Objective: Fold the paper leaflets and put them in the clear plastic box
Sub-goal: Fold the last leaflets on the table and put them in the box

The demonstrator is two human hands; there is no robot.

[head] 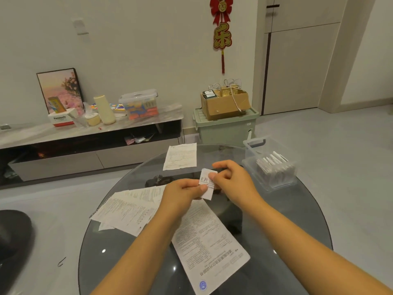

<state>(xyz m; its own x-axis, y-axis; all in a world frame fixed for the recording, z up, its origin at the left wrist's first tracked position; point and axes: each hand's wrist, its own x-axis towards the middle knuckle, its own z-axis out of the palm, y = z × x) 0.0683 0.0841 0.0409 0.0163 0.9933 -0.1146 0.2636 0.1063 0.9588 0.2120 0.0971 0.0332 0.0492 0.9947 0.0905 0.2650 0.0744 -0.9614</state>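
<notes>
A small folded white leaflet [207, 184] is held above the round glass table [276, 241]. My left hand [182, 194] pinches its lower left edge, and my right hand [234, 184] pinches its upper right side. The clear plastic box [270, 165] stands at the table's right edge and holds several folded leaflets. Unfolded leaflets lie on the glass: a spread pile [129, 207] to the left, one long sheet [210, 245] near me under my left forearm, and one sheet [180, 156] at the far edge.
A dark chair [12, 237] stands at the left. Beyond the table are a low cabinet [85, 137] with boxes and a bottle, and a green storage bin [225, 128] carrying a cardboard box. Grey floor surrounds the table.
</notes>
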